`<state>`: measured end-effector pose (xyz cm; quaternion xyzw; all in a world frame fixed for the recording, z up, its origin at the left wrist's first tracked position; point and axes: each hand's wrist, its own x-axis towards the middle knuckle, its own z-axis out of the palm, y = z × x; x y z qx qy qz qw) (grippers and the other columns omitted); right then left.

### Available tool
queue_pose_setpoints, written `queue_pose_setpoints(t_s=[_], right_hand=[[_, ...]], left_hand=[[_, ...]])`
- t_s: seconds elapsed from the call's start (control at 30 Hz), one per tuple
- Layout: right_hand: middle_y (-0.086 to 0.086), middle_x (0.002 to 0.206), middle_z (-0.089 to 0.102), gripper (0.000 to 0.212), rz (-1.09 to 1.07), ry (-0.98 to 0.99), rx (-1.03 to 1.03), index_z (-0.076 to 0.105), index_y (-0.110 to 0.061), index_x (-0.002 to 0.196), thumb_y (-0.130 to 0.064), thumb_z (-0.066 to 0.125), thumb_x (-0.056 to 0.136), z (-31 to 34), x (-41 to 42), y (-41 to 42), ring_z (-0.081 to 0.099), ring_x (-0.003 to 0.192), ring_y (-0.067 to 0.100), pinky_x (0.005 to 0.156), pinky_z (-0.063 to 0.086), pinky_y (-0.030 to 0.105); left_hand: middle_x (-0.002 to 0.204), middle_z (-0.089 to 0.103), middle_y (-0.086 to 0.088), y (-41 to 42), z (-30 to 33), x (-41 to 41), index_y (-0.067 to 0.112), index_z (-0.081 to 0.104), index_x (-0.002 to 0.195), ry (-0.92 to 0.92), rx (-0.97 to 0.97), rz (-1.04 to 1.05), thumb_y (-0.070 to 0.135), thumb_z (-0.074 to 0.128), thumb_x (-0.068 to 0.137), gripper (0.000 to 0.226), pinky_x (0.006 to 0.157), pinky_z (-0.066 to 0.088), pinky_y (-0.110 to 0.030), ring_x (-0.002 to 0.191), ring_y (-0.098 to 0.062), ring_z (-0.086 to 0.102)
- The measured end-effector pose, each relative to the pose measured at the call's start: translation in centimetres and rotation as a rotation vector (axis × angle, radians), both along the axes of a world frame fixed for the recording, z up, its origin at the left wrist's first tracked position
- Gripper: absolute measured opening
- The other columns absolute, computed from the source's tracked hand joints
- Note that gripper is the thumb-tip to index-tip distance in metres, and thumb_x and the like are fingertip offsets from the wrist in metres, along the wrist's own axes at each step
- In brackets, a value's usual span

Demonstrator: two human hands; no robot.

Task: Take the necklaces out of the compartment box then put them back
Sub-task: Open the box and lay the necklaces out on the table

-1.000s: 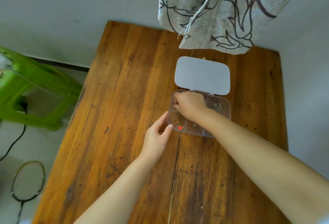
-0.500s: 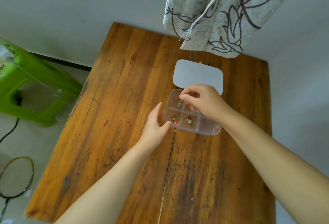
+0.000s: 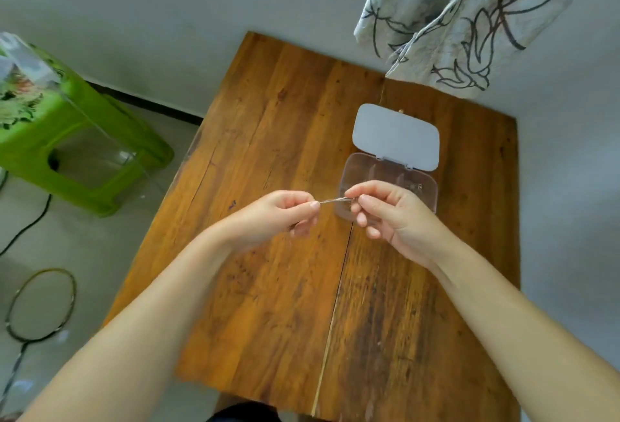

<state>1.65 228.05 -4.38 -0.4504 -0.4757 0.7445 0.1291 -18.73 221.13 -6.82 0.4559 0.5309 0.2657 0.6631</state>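
A clear plastic compartment box [image 3: 364, 166] lies open on the wooden table [image 3: 285, 139], its white lid [image 3: 396, 136] folded back toward the wall. A thin silver necklace [image 3: 335, 200] is stretched above the table between my two hands. My left hand [image 3: 285, 217] pinches one end with thumb and forefinger. My right hand [image 3: 385, 213] pinches the other end and covers the near part of the box. A small piece of jewellery shows in the box's right compartment [image 3: 417, 186]; the other compartments are partly hidden.
A patterned curtain [image 3: 463, 19] hangs over the table's far right corner. A green plastic stool [image 3: 67, 139] stands on the floor to the left, with a black cable [image 3: 30, 223] and a badminton racket [image 3: 40, 304] nearby. Grey walls border the table's far and right sides.
My right hand lifted a necklace out of the box and moved toward me. My left hand left the box's corner and took the chain's other end. The camera view shifted.
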Motion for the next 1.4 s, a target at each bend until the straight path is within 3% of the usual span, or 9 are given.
queue_pose_setpoints(t_s=[0.1, 0.3, 0.47, 0.63, 0.83, 0.97, 1.13, 1.3, 1.4], right_hand=[[0.006, 0.080, 0.063, 0.021, 0.010, -0.135, -0.106, 0.057, -0.005, 0.114, -0.002, 0.048, 0.095, -2.8, -1.5, -4.2, 0.059, 0.058, 0.004, 0.047, 0.045, 0.014], [-0.003, 0.089, 0.074, 0.011, 0.037, -0.465, -0.316, 0.064, -0.013, 0.097, -0.020, 0.061, 0.090, -7.4, -6.1, -13.6, 0.064, 0.057, 0.004, 0.048, 0.047, 0.014], [-0.002, 0.092, 0.074, 0.014, -0.169, -0.477, -0.426, 0.064, -0.011, 0.099, -0.021, 0.057, 0.092, -8.5, -9.3, -18.2, 0.063, 0.052, 0.006, 0.044, 0.044, 0.013], [-0.002, 0.095, 0.073, 0.015, -0.279, -0.503, -0.488, 0.062, -0.010, 0.098, -0.024, 0.056, 0.093, -8.5, -11.7, -20.3, 0.058, 0.048, 0.007, 0.042, 0.041, 0.011], [-0.004, 0.085, 0.072, 0.017, -0.249, -0.613, -0.468, 0.063, -0.011, 0.097, -0.026, 0.054, 0.094, -8.8, -12.8, -20.7, 0.057, 0.042, 0.006, 0.039, 0.038, 0.011], [0.000, 0.090, 0.075, 0.025, -0.110, -0.701, -0.399, 0.063, -0.009, 0.103, -0.030, 0.053, 0.094, -9.1, -12.4, -20.5, 0.058, 0.038, 0.004, 0.037, 0.037, 0.010], [-0.007, 0.070, 0.068, 0.029, 0.058, -0.671, -0.374, 0.068, -0.013, 0.090, -0.037, 0.052, 0.093, -8.5, -11.3, -19.2, 0.057, 0.039, 0.004, 0.050, 0.045, 0.013], [-0.008, 0.071, 0.070, 0.023, -0.064, -0.609, -0.184, 0.066, -0.017, 0.085, -0.031, 0.051, 0.094, -6.5, -5.8, -13.2, 0.056, 0.041, 0.003, 0.040, 0.034, 0.008], [-0.006, 0.073, 0.070, 0.018, -0.184, -0.624, 0.009, 0.065, -0.014, 0.086, -0.017, 0.049, 0.094, -5.6, -0.6, -7.1, 0.053, 0.039, 0.002, 0.035, 0.032, 0.009]], left_hand=[[0.060, 0.043, 0.001, -0.8, -1.2, -4.1, 0.020, 0.052, 0.067, 0.191, -0.131, -0.212, 0.038, 0.042, 0.095, 0.035, 0.073, 0.046, -0.027, 0.060, -0.012, 0.046], [0.066, 0.050, 0.003, -0.5, -3.9, -7.4, 0.017, 0.057, 0.072, 0.576, -0.203, -0.600, 0.037, 0.044, 0.095, 0.033, 0.065, 0.043, -0.027, 0.065, -0.015, 0.049], [0.082, 0.059, -0.007, 0.1, -7.1, -6.9, 0.008, 0.059, 0.082, 0.819, 0.072, -0.742, 0.034, 0.045, 0.095, 0.033, 0.065, 0.045, -0.037, 0.074, -0.025, 0.054], [0.083, 0.061, -0.005, -0.2, -8.2, -6.1, 0.010, 0.055, 0.086, 0.940, 0.366, -0.836, 0.030, 0.042, 0.096, 0.026, 0.063, 0.043, -0.032, 0.072, -0.023, 0.054], [0.113, 0.060, -0.009, -0.6, -9.5, -5.9, 0.010, 0.053, 0.114, 1.097, 0.670, -0.934, 0.032, 0.037, 0.098, 0.031, 0.088, 0.042, -0.039, 0.105, -0.028, 0.053], [0.125, 0.051, -0.010, -0.9, -9.6, -5.9, 0.011, 0.048, 0.121, 1.124, 0.732, -0.931, 0.031, 0.037, 0.098, 0.032, 0.092, 0.041, -0.037, 0.114, -0.027, 0.046], [0.126, 0.048, -0.010, -1.1, -9.6, -5.7, 0.012, 0.048, 0.118, 1.100, 0.727, -0.824, 0.030, 0.043, 0.096, 0.029, 0.092, 0.041, -0.037, 0.115, -0.027, 0.045], [0.097, 0.063, -0.010, -0.1, -8.6, -3.1, 0.010, 0.056, 0.109, 1.018, 0.812, -0.520, 0.023, 0.067, 0.082, 0.032, 0.070, 0.052, -0.038, 0.088, -0.030, 0.060], [0.108, 0.059, -0.012, 1.0, -7.6, 0.6, 0.011, 0.046, 0.127, 0.925, 0.700, -0.374, 0.024, 0.059, 0.087, 0.044, 0.076, 0.049, -0.040, 0.096, -0.032, 0.056]])
